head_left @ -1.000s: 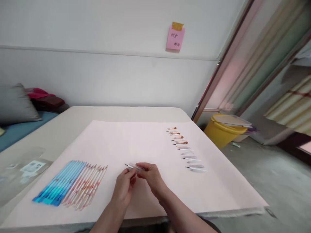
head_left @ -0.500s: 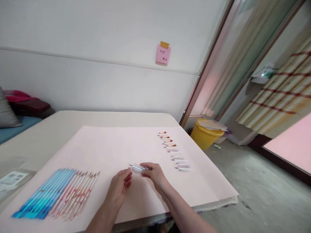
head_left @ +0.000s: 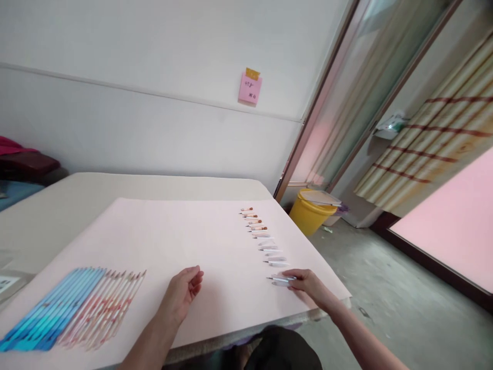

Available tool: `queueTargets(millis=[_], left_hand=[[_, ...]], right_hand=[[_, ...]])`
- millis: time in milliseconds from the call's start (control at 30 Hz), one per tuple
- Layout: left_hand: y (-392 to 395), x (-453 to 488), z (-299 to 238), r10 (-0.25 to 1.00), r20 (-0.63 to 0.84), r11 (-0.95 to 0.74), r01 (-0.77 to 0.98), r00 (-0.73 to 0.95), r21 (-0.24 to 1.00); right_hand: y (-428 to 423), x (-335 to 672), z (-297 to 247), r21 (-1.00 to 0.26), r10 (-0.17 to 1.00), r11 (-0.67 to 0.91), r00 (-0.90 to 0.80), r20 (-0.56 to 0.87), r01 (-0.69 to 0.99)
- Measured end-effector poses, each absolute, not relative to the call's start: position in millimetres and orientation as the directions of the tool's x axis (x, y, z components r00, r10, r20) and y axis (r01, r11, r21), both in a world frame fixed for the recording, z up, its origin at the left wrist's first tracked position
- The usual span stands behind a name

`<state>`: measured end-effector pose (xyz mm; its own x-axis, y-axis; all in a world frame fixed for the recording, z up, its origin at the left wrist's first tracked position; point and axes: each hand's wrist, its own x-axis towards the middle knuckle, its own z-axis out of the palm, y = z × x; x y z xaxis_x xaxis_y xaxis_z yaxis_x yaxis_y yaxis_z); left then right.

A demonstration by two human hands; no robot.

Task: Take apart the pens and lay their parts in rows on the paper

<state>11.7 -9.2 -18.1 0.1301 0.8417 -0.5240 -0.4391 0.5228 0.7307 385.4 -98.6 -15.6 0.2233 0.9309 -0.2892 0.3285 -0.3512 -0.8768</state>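
Observation:
My right hand (head_left: 308,287) is low over the right side of the pale pink sheet (head_left: 227,308). Its fingers pinch a slim white pen part (head_left: 283,279) with a dark point facing left, and a clear piece lies along it. Just beyond runs a column of similar pen parts (head_left: 274,263), several of them paired with clear or orange-brown pieces (head_left: 254,222). Over the middle of the sheet is my left hand (head_left: 184,292), its fingers curled together; I see nothing in them.
Blue pen-like sticks (head_left: 54,308) and white-and-red ones (head_left: 106,308) lie in rows at the left. A clear packet (head_left: 11,282) rests at the table's left edge. Beyond the table stands a yellow bin (head_left: 310,213). A pink note (head_left: 250,89) is taped to the wall.
My right hand has moved right with the pen part, from beside my left hand to the near end of the column. My left hand stays near the middle, its fingers curled. The view has shifted right.

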Motion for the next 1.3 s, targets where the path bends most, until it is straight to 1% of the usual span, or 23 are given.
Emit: queueTargets(millis=[133,300,500,700,800,933,1067,1167,1300], left_hand=[[-8,13,-23,0.836,-0.532,0.535,-0.413,0.134,0.737],[-7,15,-23,0.827,-0.547,0.549,-0.397,0.130,0.735],[-8,16,-15,0.816,-0.562,0.563,-0.400,0.133,0.723],[-6,16,-17,0.812,-0.568,0.566,-0.417,0.134,0.711],[-7,15,-17,0.814,-0.563,0.566,-0.417,0.143,0.711],[-7,14,-16,0.817,-0.559,0.560,-0.427,0.142,0.710],[-7,13,-15,0.826,-0.544,0.549,-0.433,0.148,0.715],[-7,12,-14,0.832,-0.531,0.541,-0.441,0.160,0.716],[-10,10,-11,0.837,-0.519,0.537,-0.454,0.177,0.711]], right_hand=[[-94,401,-12,-0.840,0.946,-0.317,0.214,-0.244,0.441],[-85,411,-24,-0.832,0.965,-0.258,0.179,-0.194,0.492],[-86,412,-41,-0.788,0.989,-0.076,0.149,0.020,0.610],[-91,408,-44,-0.734,0.973,-0.037,0.192,0.129,0.678],[-94,409,-40,-0.725,0.950,-0.084,0.274,0.148,0.683],[-104,412,-33,-0.739,0.903,-0.192,0.411,0.125,0.645],[-117,414,-35,-0.697,0.842,-0.305,0.526,0.120,0.648],[-123,411,-43,-0.668,0.830,-0.327,0.541,0.135,0.669],[-124,404,-54,-0.619,0.846,-0.298,0.502,0.181,0.727]])
